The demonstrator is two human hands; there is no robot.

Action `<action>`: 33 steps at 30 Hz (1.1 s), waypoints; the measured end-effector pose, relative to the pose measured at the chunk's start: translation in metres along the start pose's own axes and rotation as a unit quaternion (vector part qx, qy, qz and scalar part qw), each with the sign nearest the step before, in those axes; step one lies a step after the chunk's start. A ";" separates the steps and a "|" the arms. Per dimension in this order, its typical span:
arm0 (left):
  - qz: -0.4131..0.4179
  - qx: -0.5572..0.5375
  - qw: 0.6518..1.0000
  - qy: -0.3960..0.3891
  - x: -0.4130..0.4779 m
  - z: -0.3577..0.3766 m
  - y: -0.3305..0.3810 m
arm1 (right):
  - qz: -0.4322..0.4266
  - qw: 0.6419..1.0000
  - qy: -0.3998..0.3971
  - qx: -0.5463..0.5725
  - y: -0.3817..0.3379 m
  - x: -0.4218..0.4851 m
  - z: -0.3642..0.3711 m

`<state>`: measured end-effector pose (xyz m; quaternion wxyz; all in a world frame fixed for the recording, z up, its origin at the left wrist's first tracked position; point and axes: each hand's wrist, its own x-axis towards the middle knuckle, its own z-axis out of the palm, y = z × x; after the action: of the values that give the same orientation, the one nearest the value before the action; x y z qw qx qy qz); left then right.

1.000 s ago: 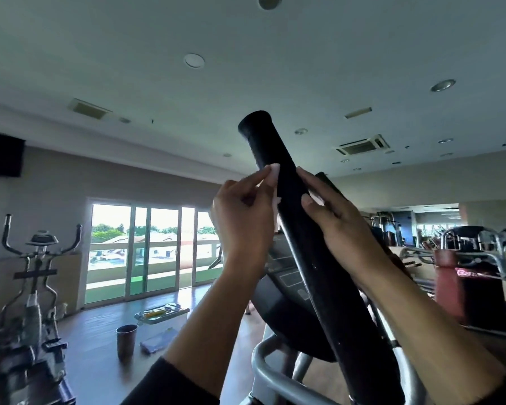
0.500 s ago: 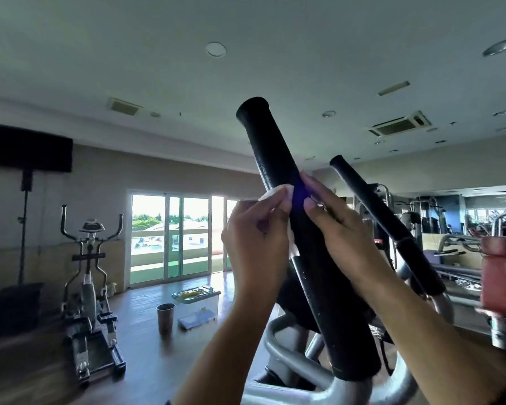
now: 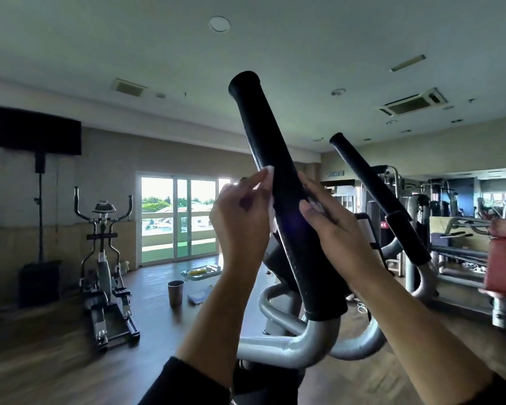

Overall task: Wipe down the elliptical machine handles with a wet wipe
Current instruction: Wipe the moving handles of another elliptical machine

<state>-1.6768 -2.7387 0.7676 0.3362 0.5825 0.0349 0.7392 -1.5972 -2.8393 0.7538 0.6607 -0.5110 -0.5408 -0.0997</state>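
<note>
Left another elliptical machine (image 3: 104,258) standing by the far wall at the left, and a cup (image 3: 175,292) on the floor. Pinched the wet wipe (image 3: 270,172) in the left hand (image 3: 240,220), fingertip and thumb clenched on its pale edge, hard against the left flank of the near handle (image 3: 275,159), about midway up the black grip. Showed only 2 small slivers of the wipe past the fingers. Hid the rest behind hand and handle, so could not tell how far round it wrapped.

Judged the wipe limp, damp and almost weightless. Apt to bunch, slip or tear if dragged by 1 corner, so best held spread across the pads and pressed flat to the grip. Judged the handle stiff, fixed to its silver tube (image 3: 313,343), with a grip textured like foam or rubber. Needed no lifting, only steadying, since might swing on its pivot under a push.

Laid the right hand (image 3: 333,226) on the right flank of that grip, fingers fairly straight, thumb close below. Could not tell whether pinching the wipe's other end or merely bracing. Left the far handle (image 3: 371,188), further right and apart from the 2 hands, untouched.
</note>
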 end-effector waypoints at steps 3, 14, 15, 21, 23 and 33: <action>-0.002 -0.014 1.000 -0.007 -0.019 0.004 0.000 | 0.001 1.000 0.004 -0.005 0.001 -0.007 -0.003; -0.059 -0.048 0.996 -0.037 -0.082 -0.017 0.001 | 0.017 1.000 -0.003 0.007 0.010 -0.033 -0.012; -0.066 -0.049 0.996 -0.021 -0.076 -0.016 0.001 | 0.016 1.000 -0.003 0.009 0.011 -0.034 -0.012; -0.057 -0.017 0.998 0.023 -0.060 -0.002 0.003 | 0.011 1.000 -0.001 0.023 0.015 -0.042 -0.011; -0.050 -0.015 0.998 0.016 -0.073 -0.004 0.004 | 0.008 1.000 0.000 0.024 0.015 -0.044 -0.011; -0.092 -0.057 0.994 0.005 -0.135 -0.026 0.004 | -0.008 1.000 0.001 0.000 0.020 -0.061 -0.014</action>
<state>-1.6890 -2.8056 0.6481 0.4352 0.5530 0.0473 0.7089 -1.5989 -2.8666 0.6938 0.6609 -0.5065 -0.5437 -0.1053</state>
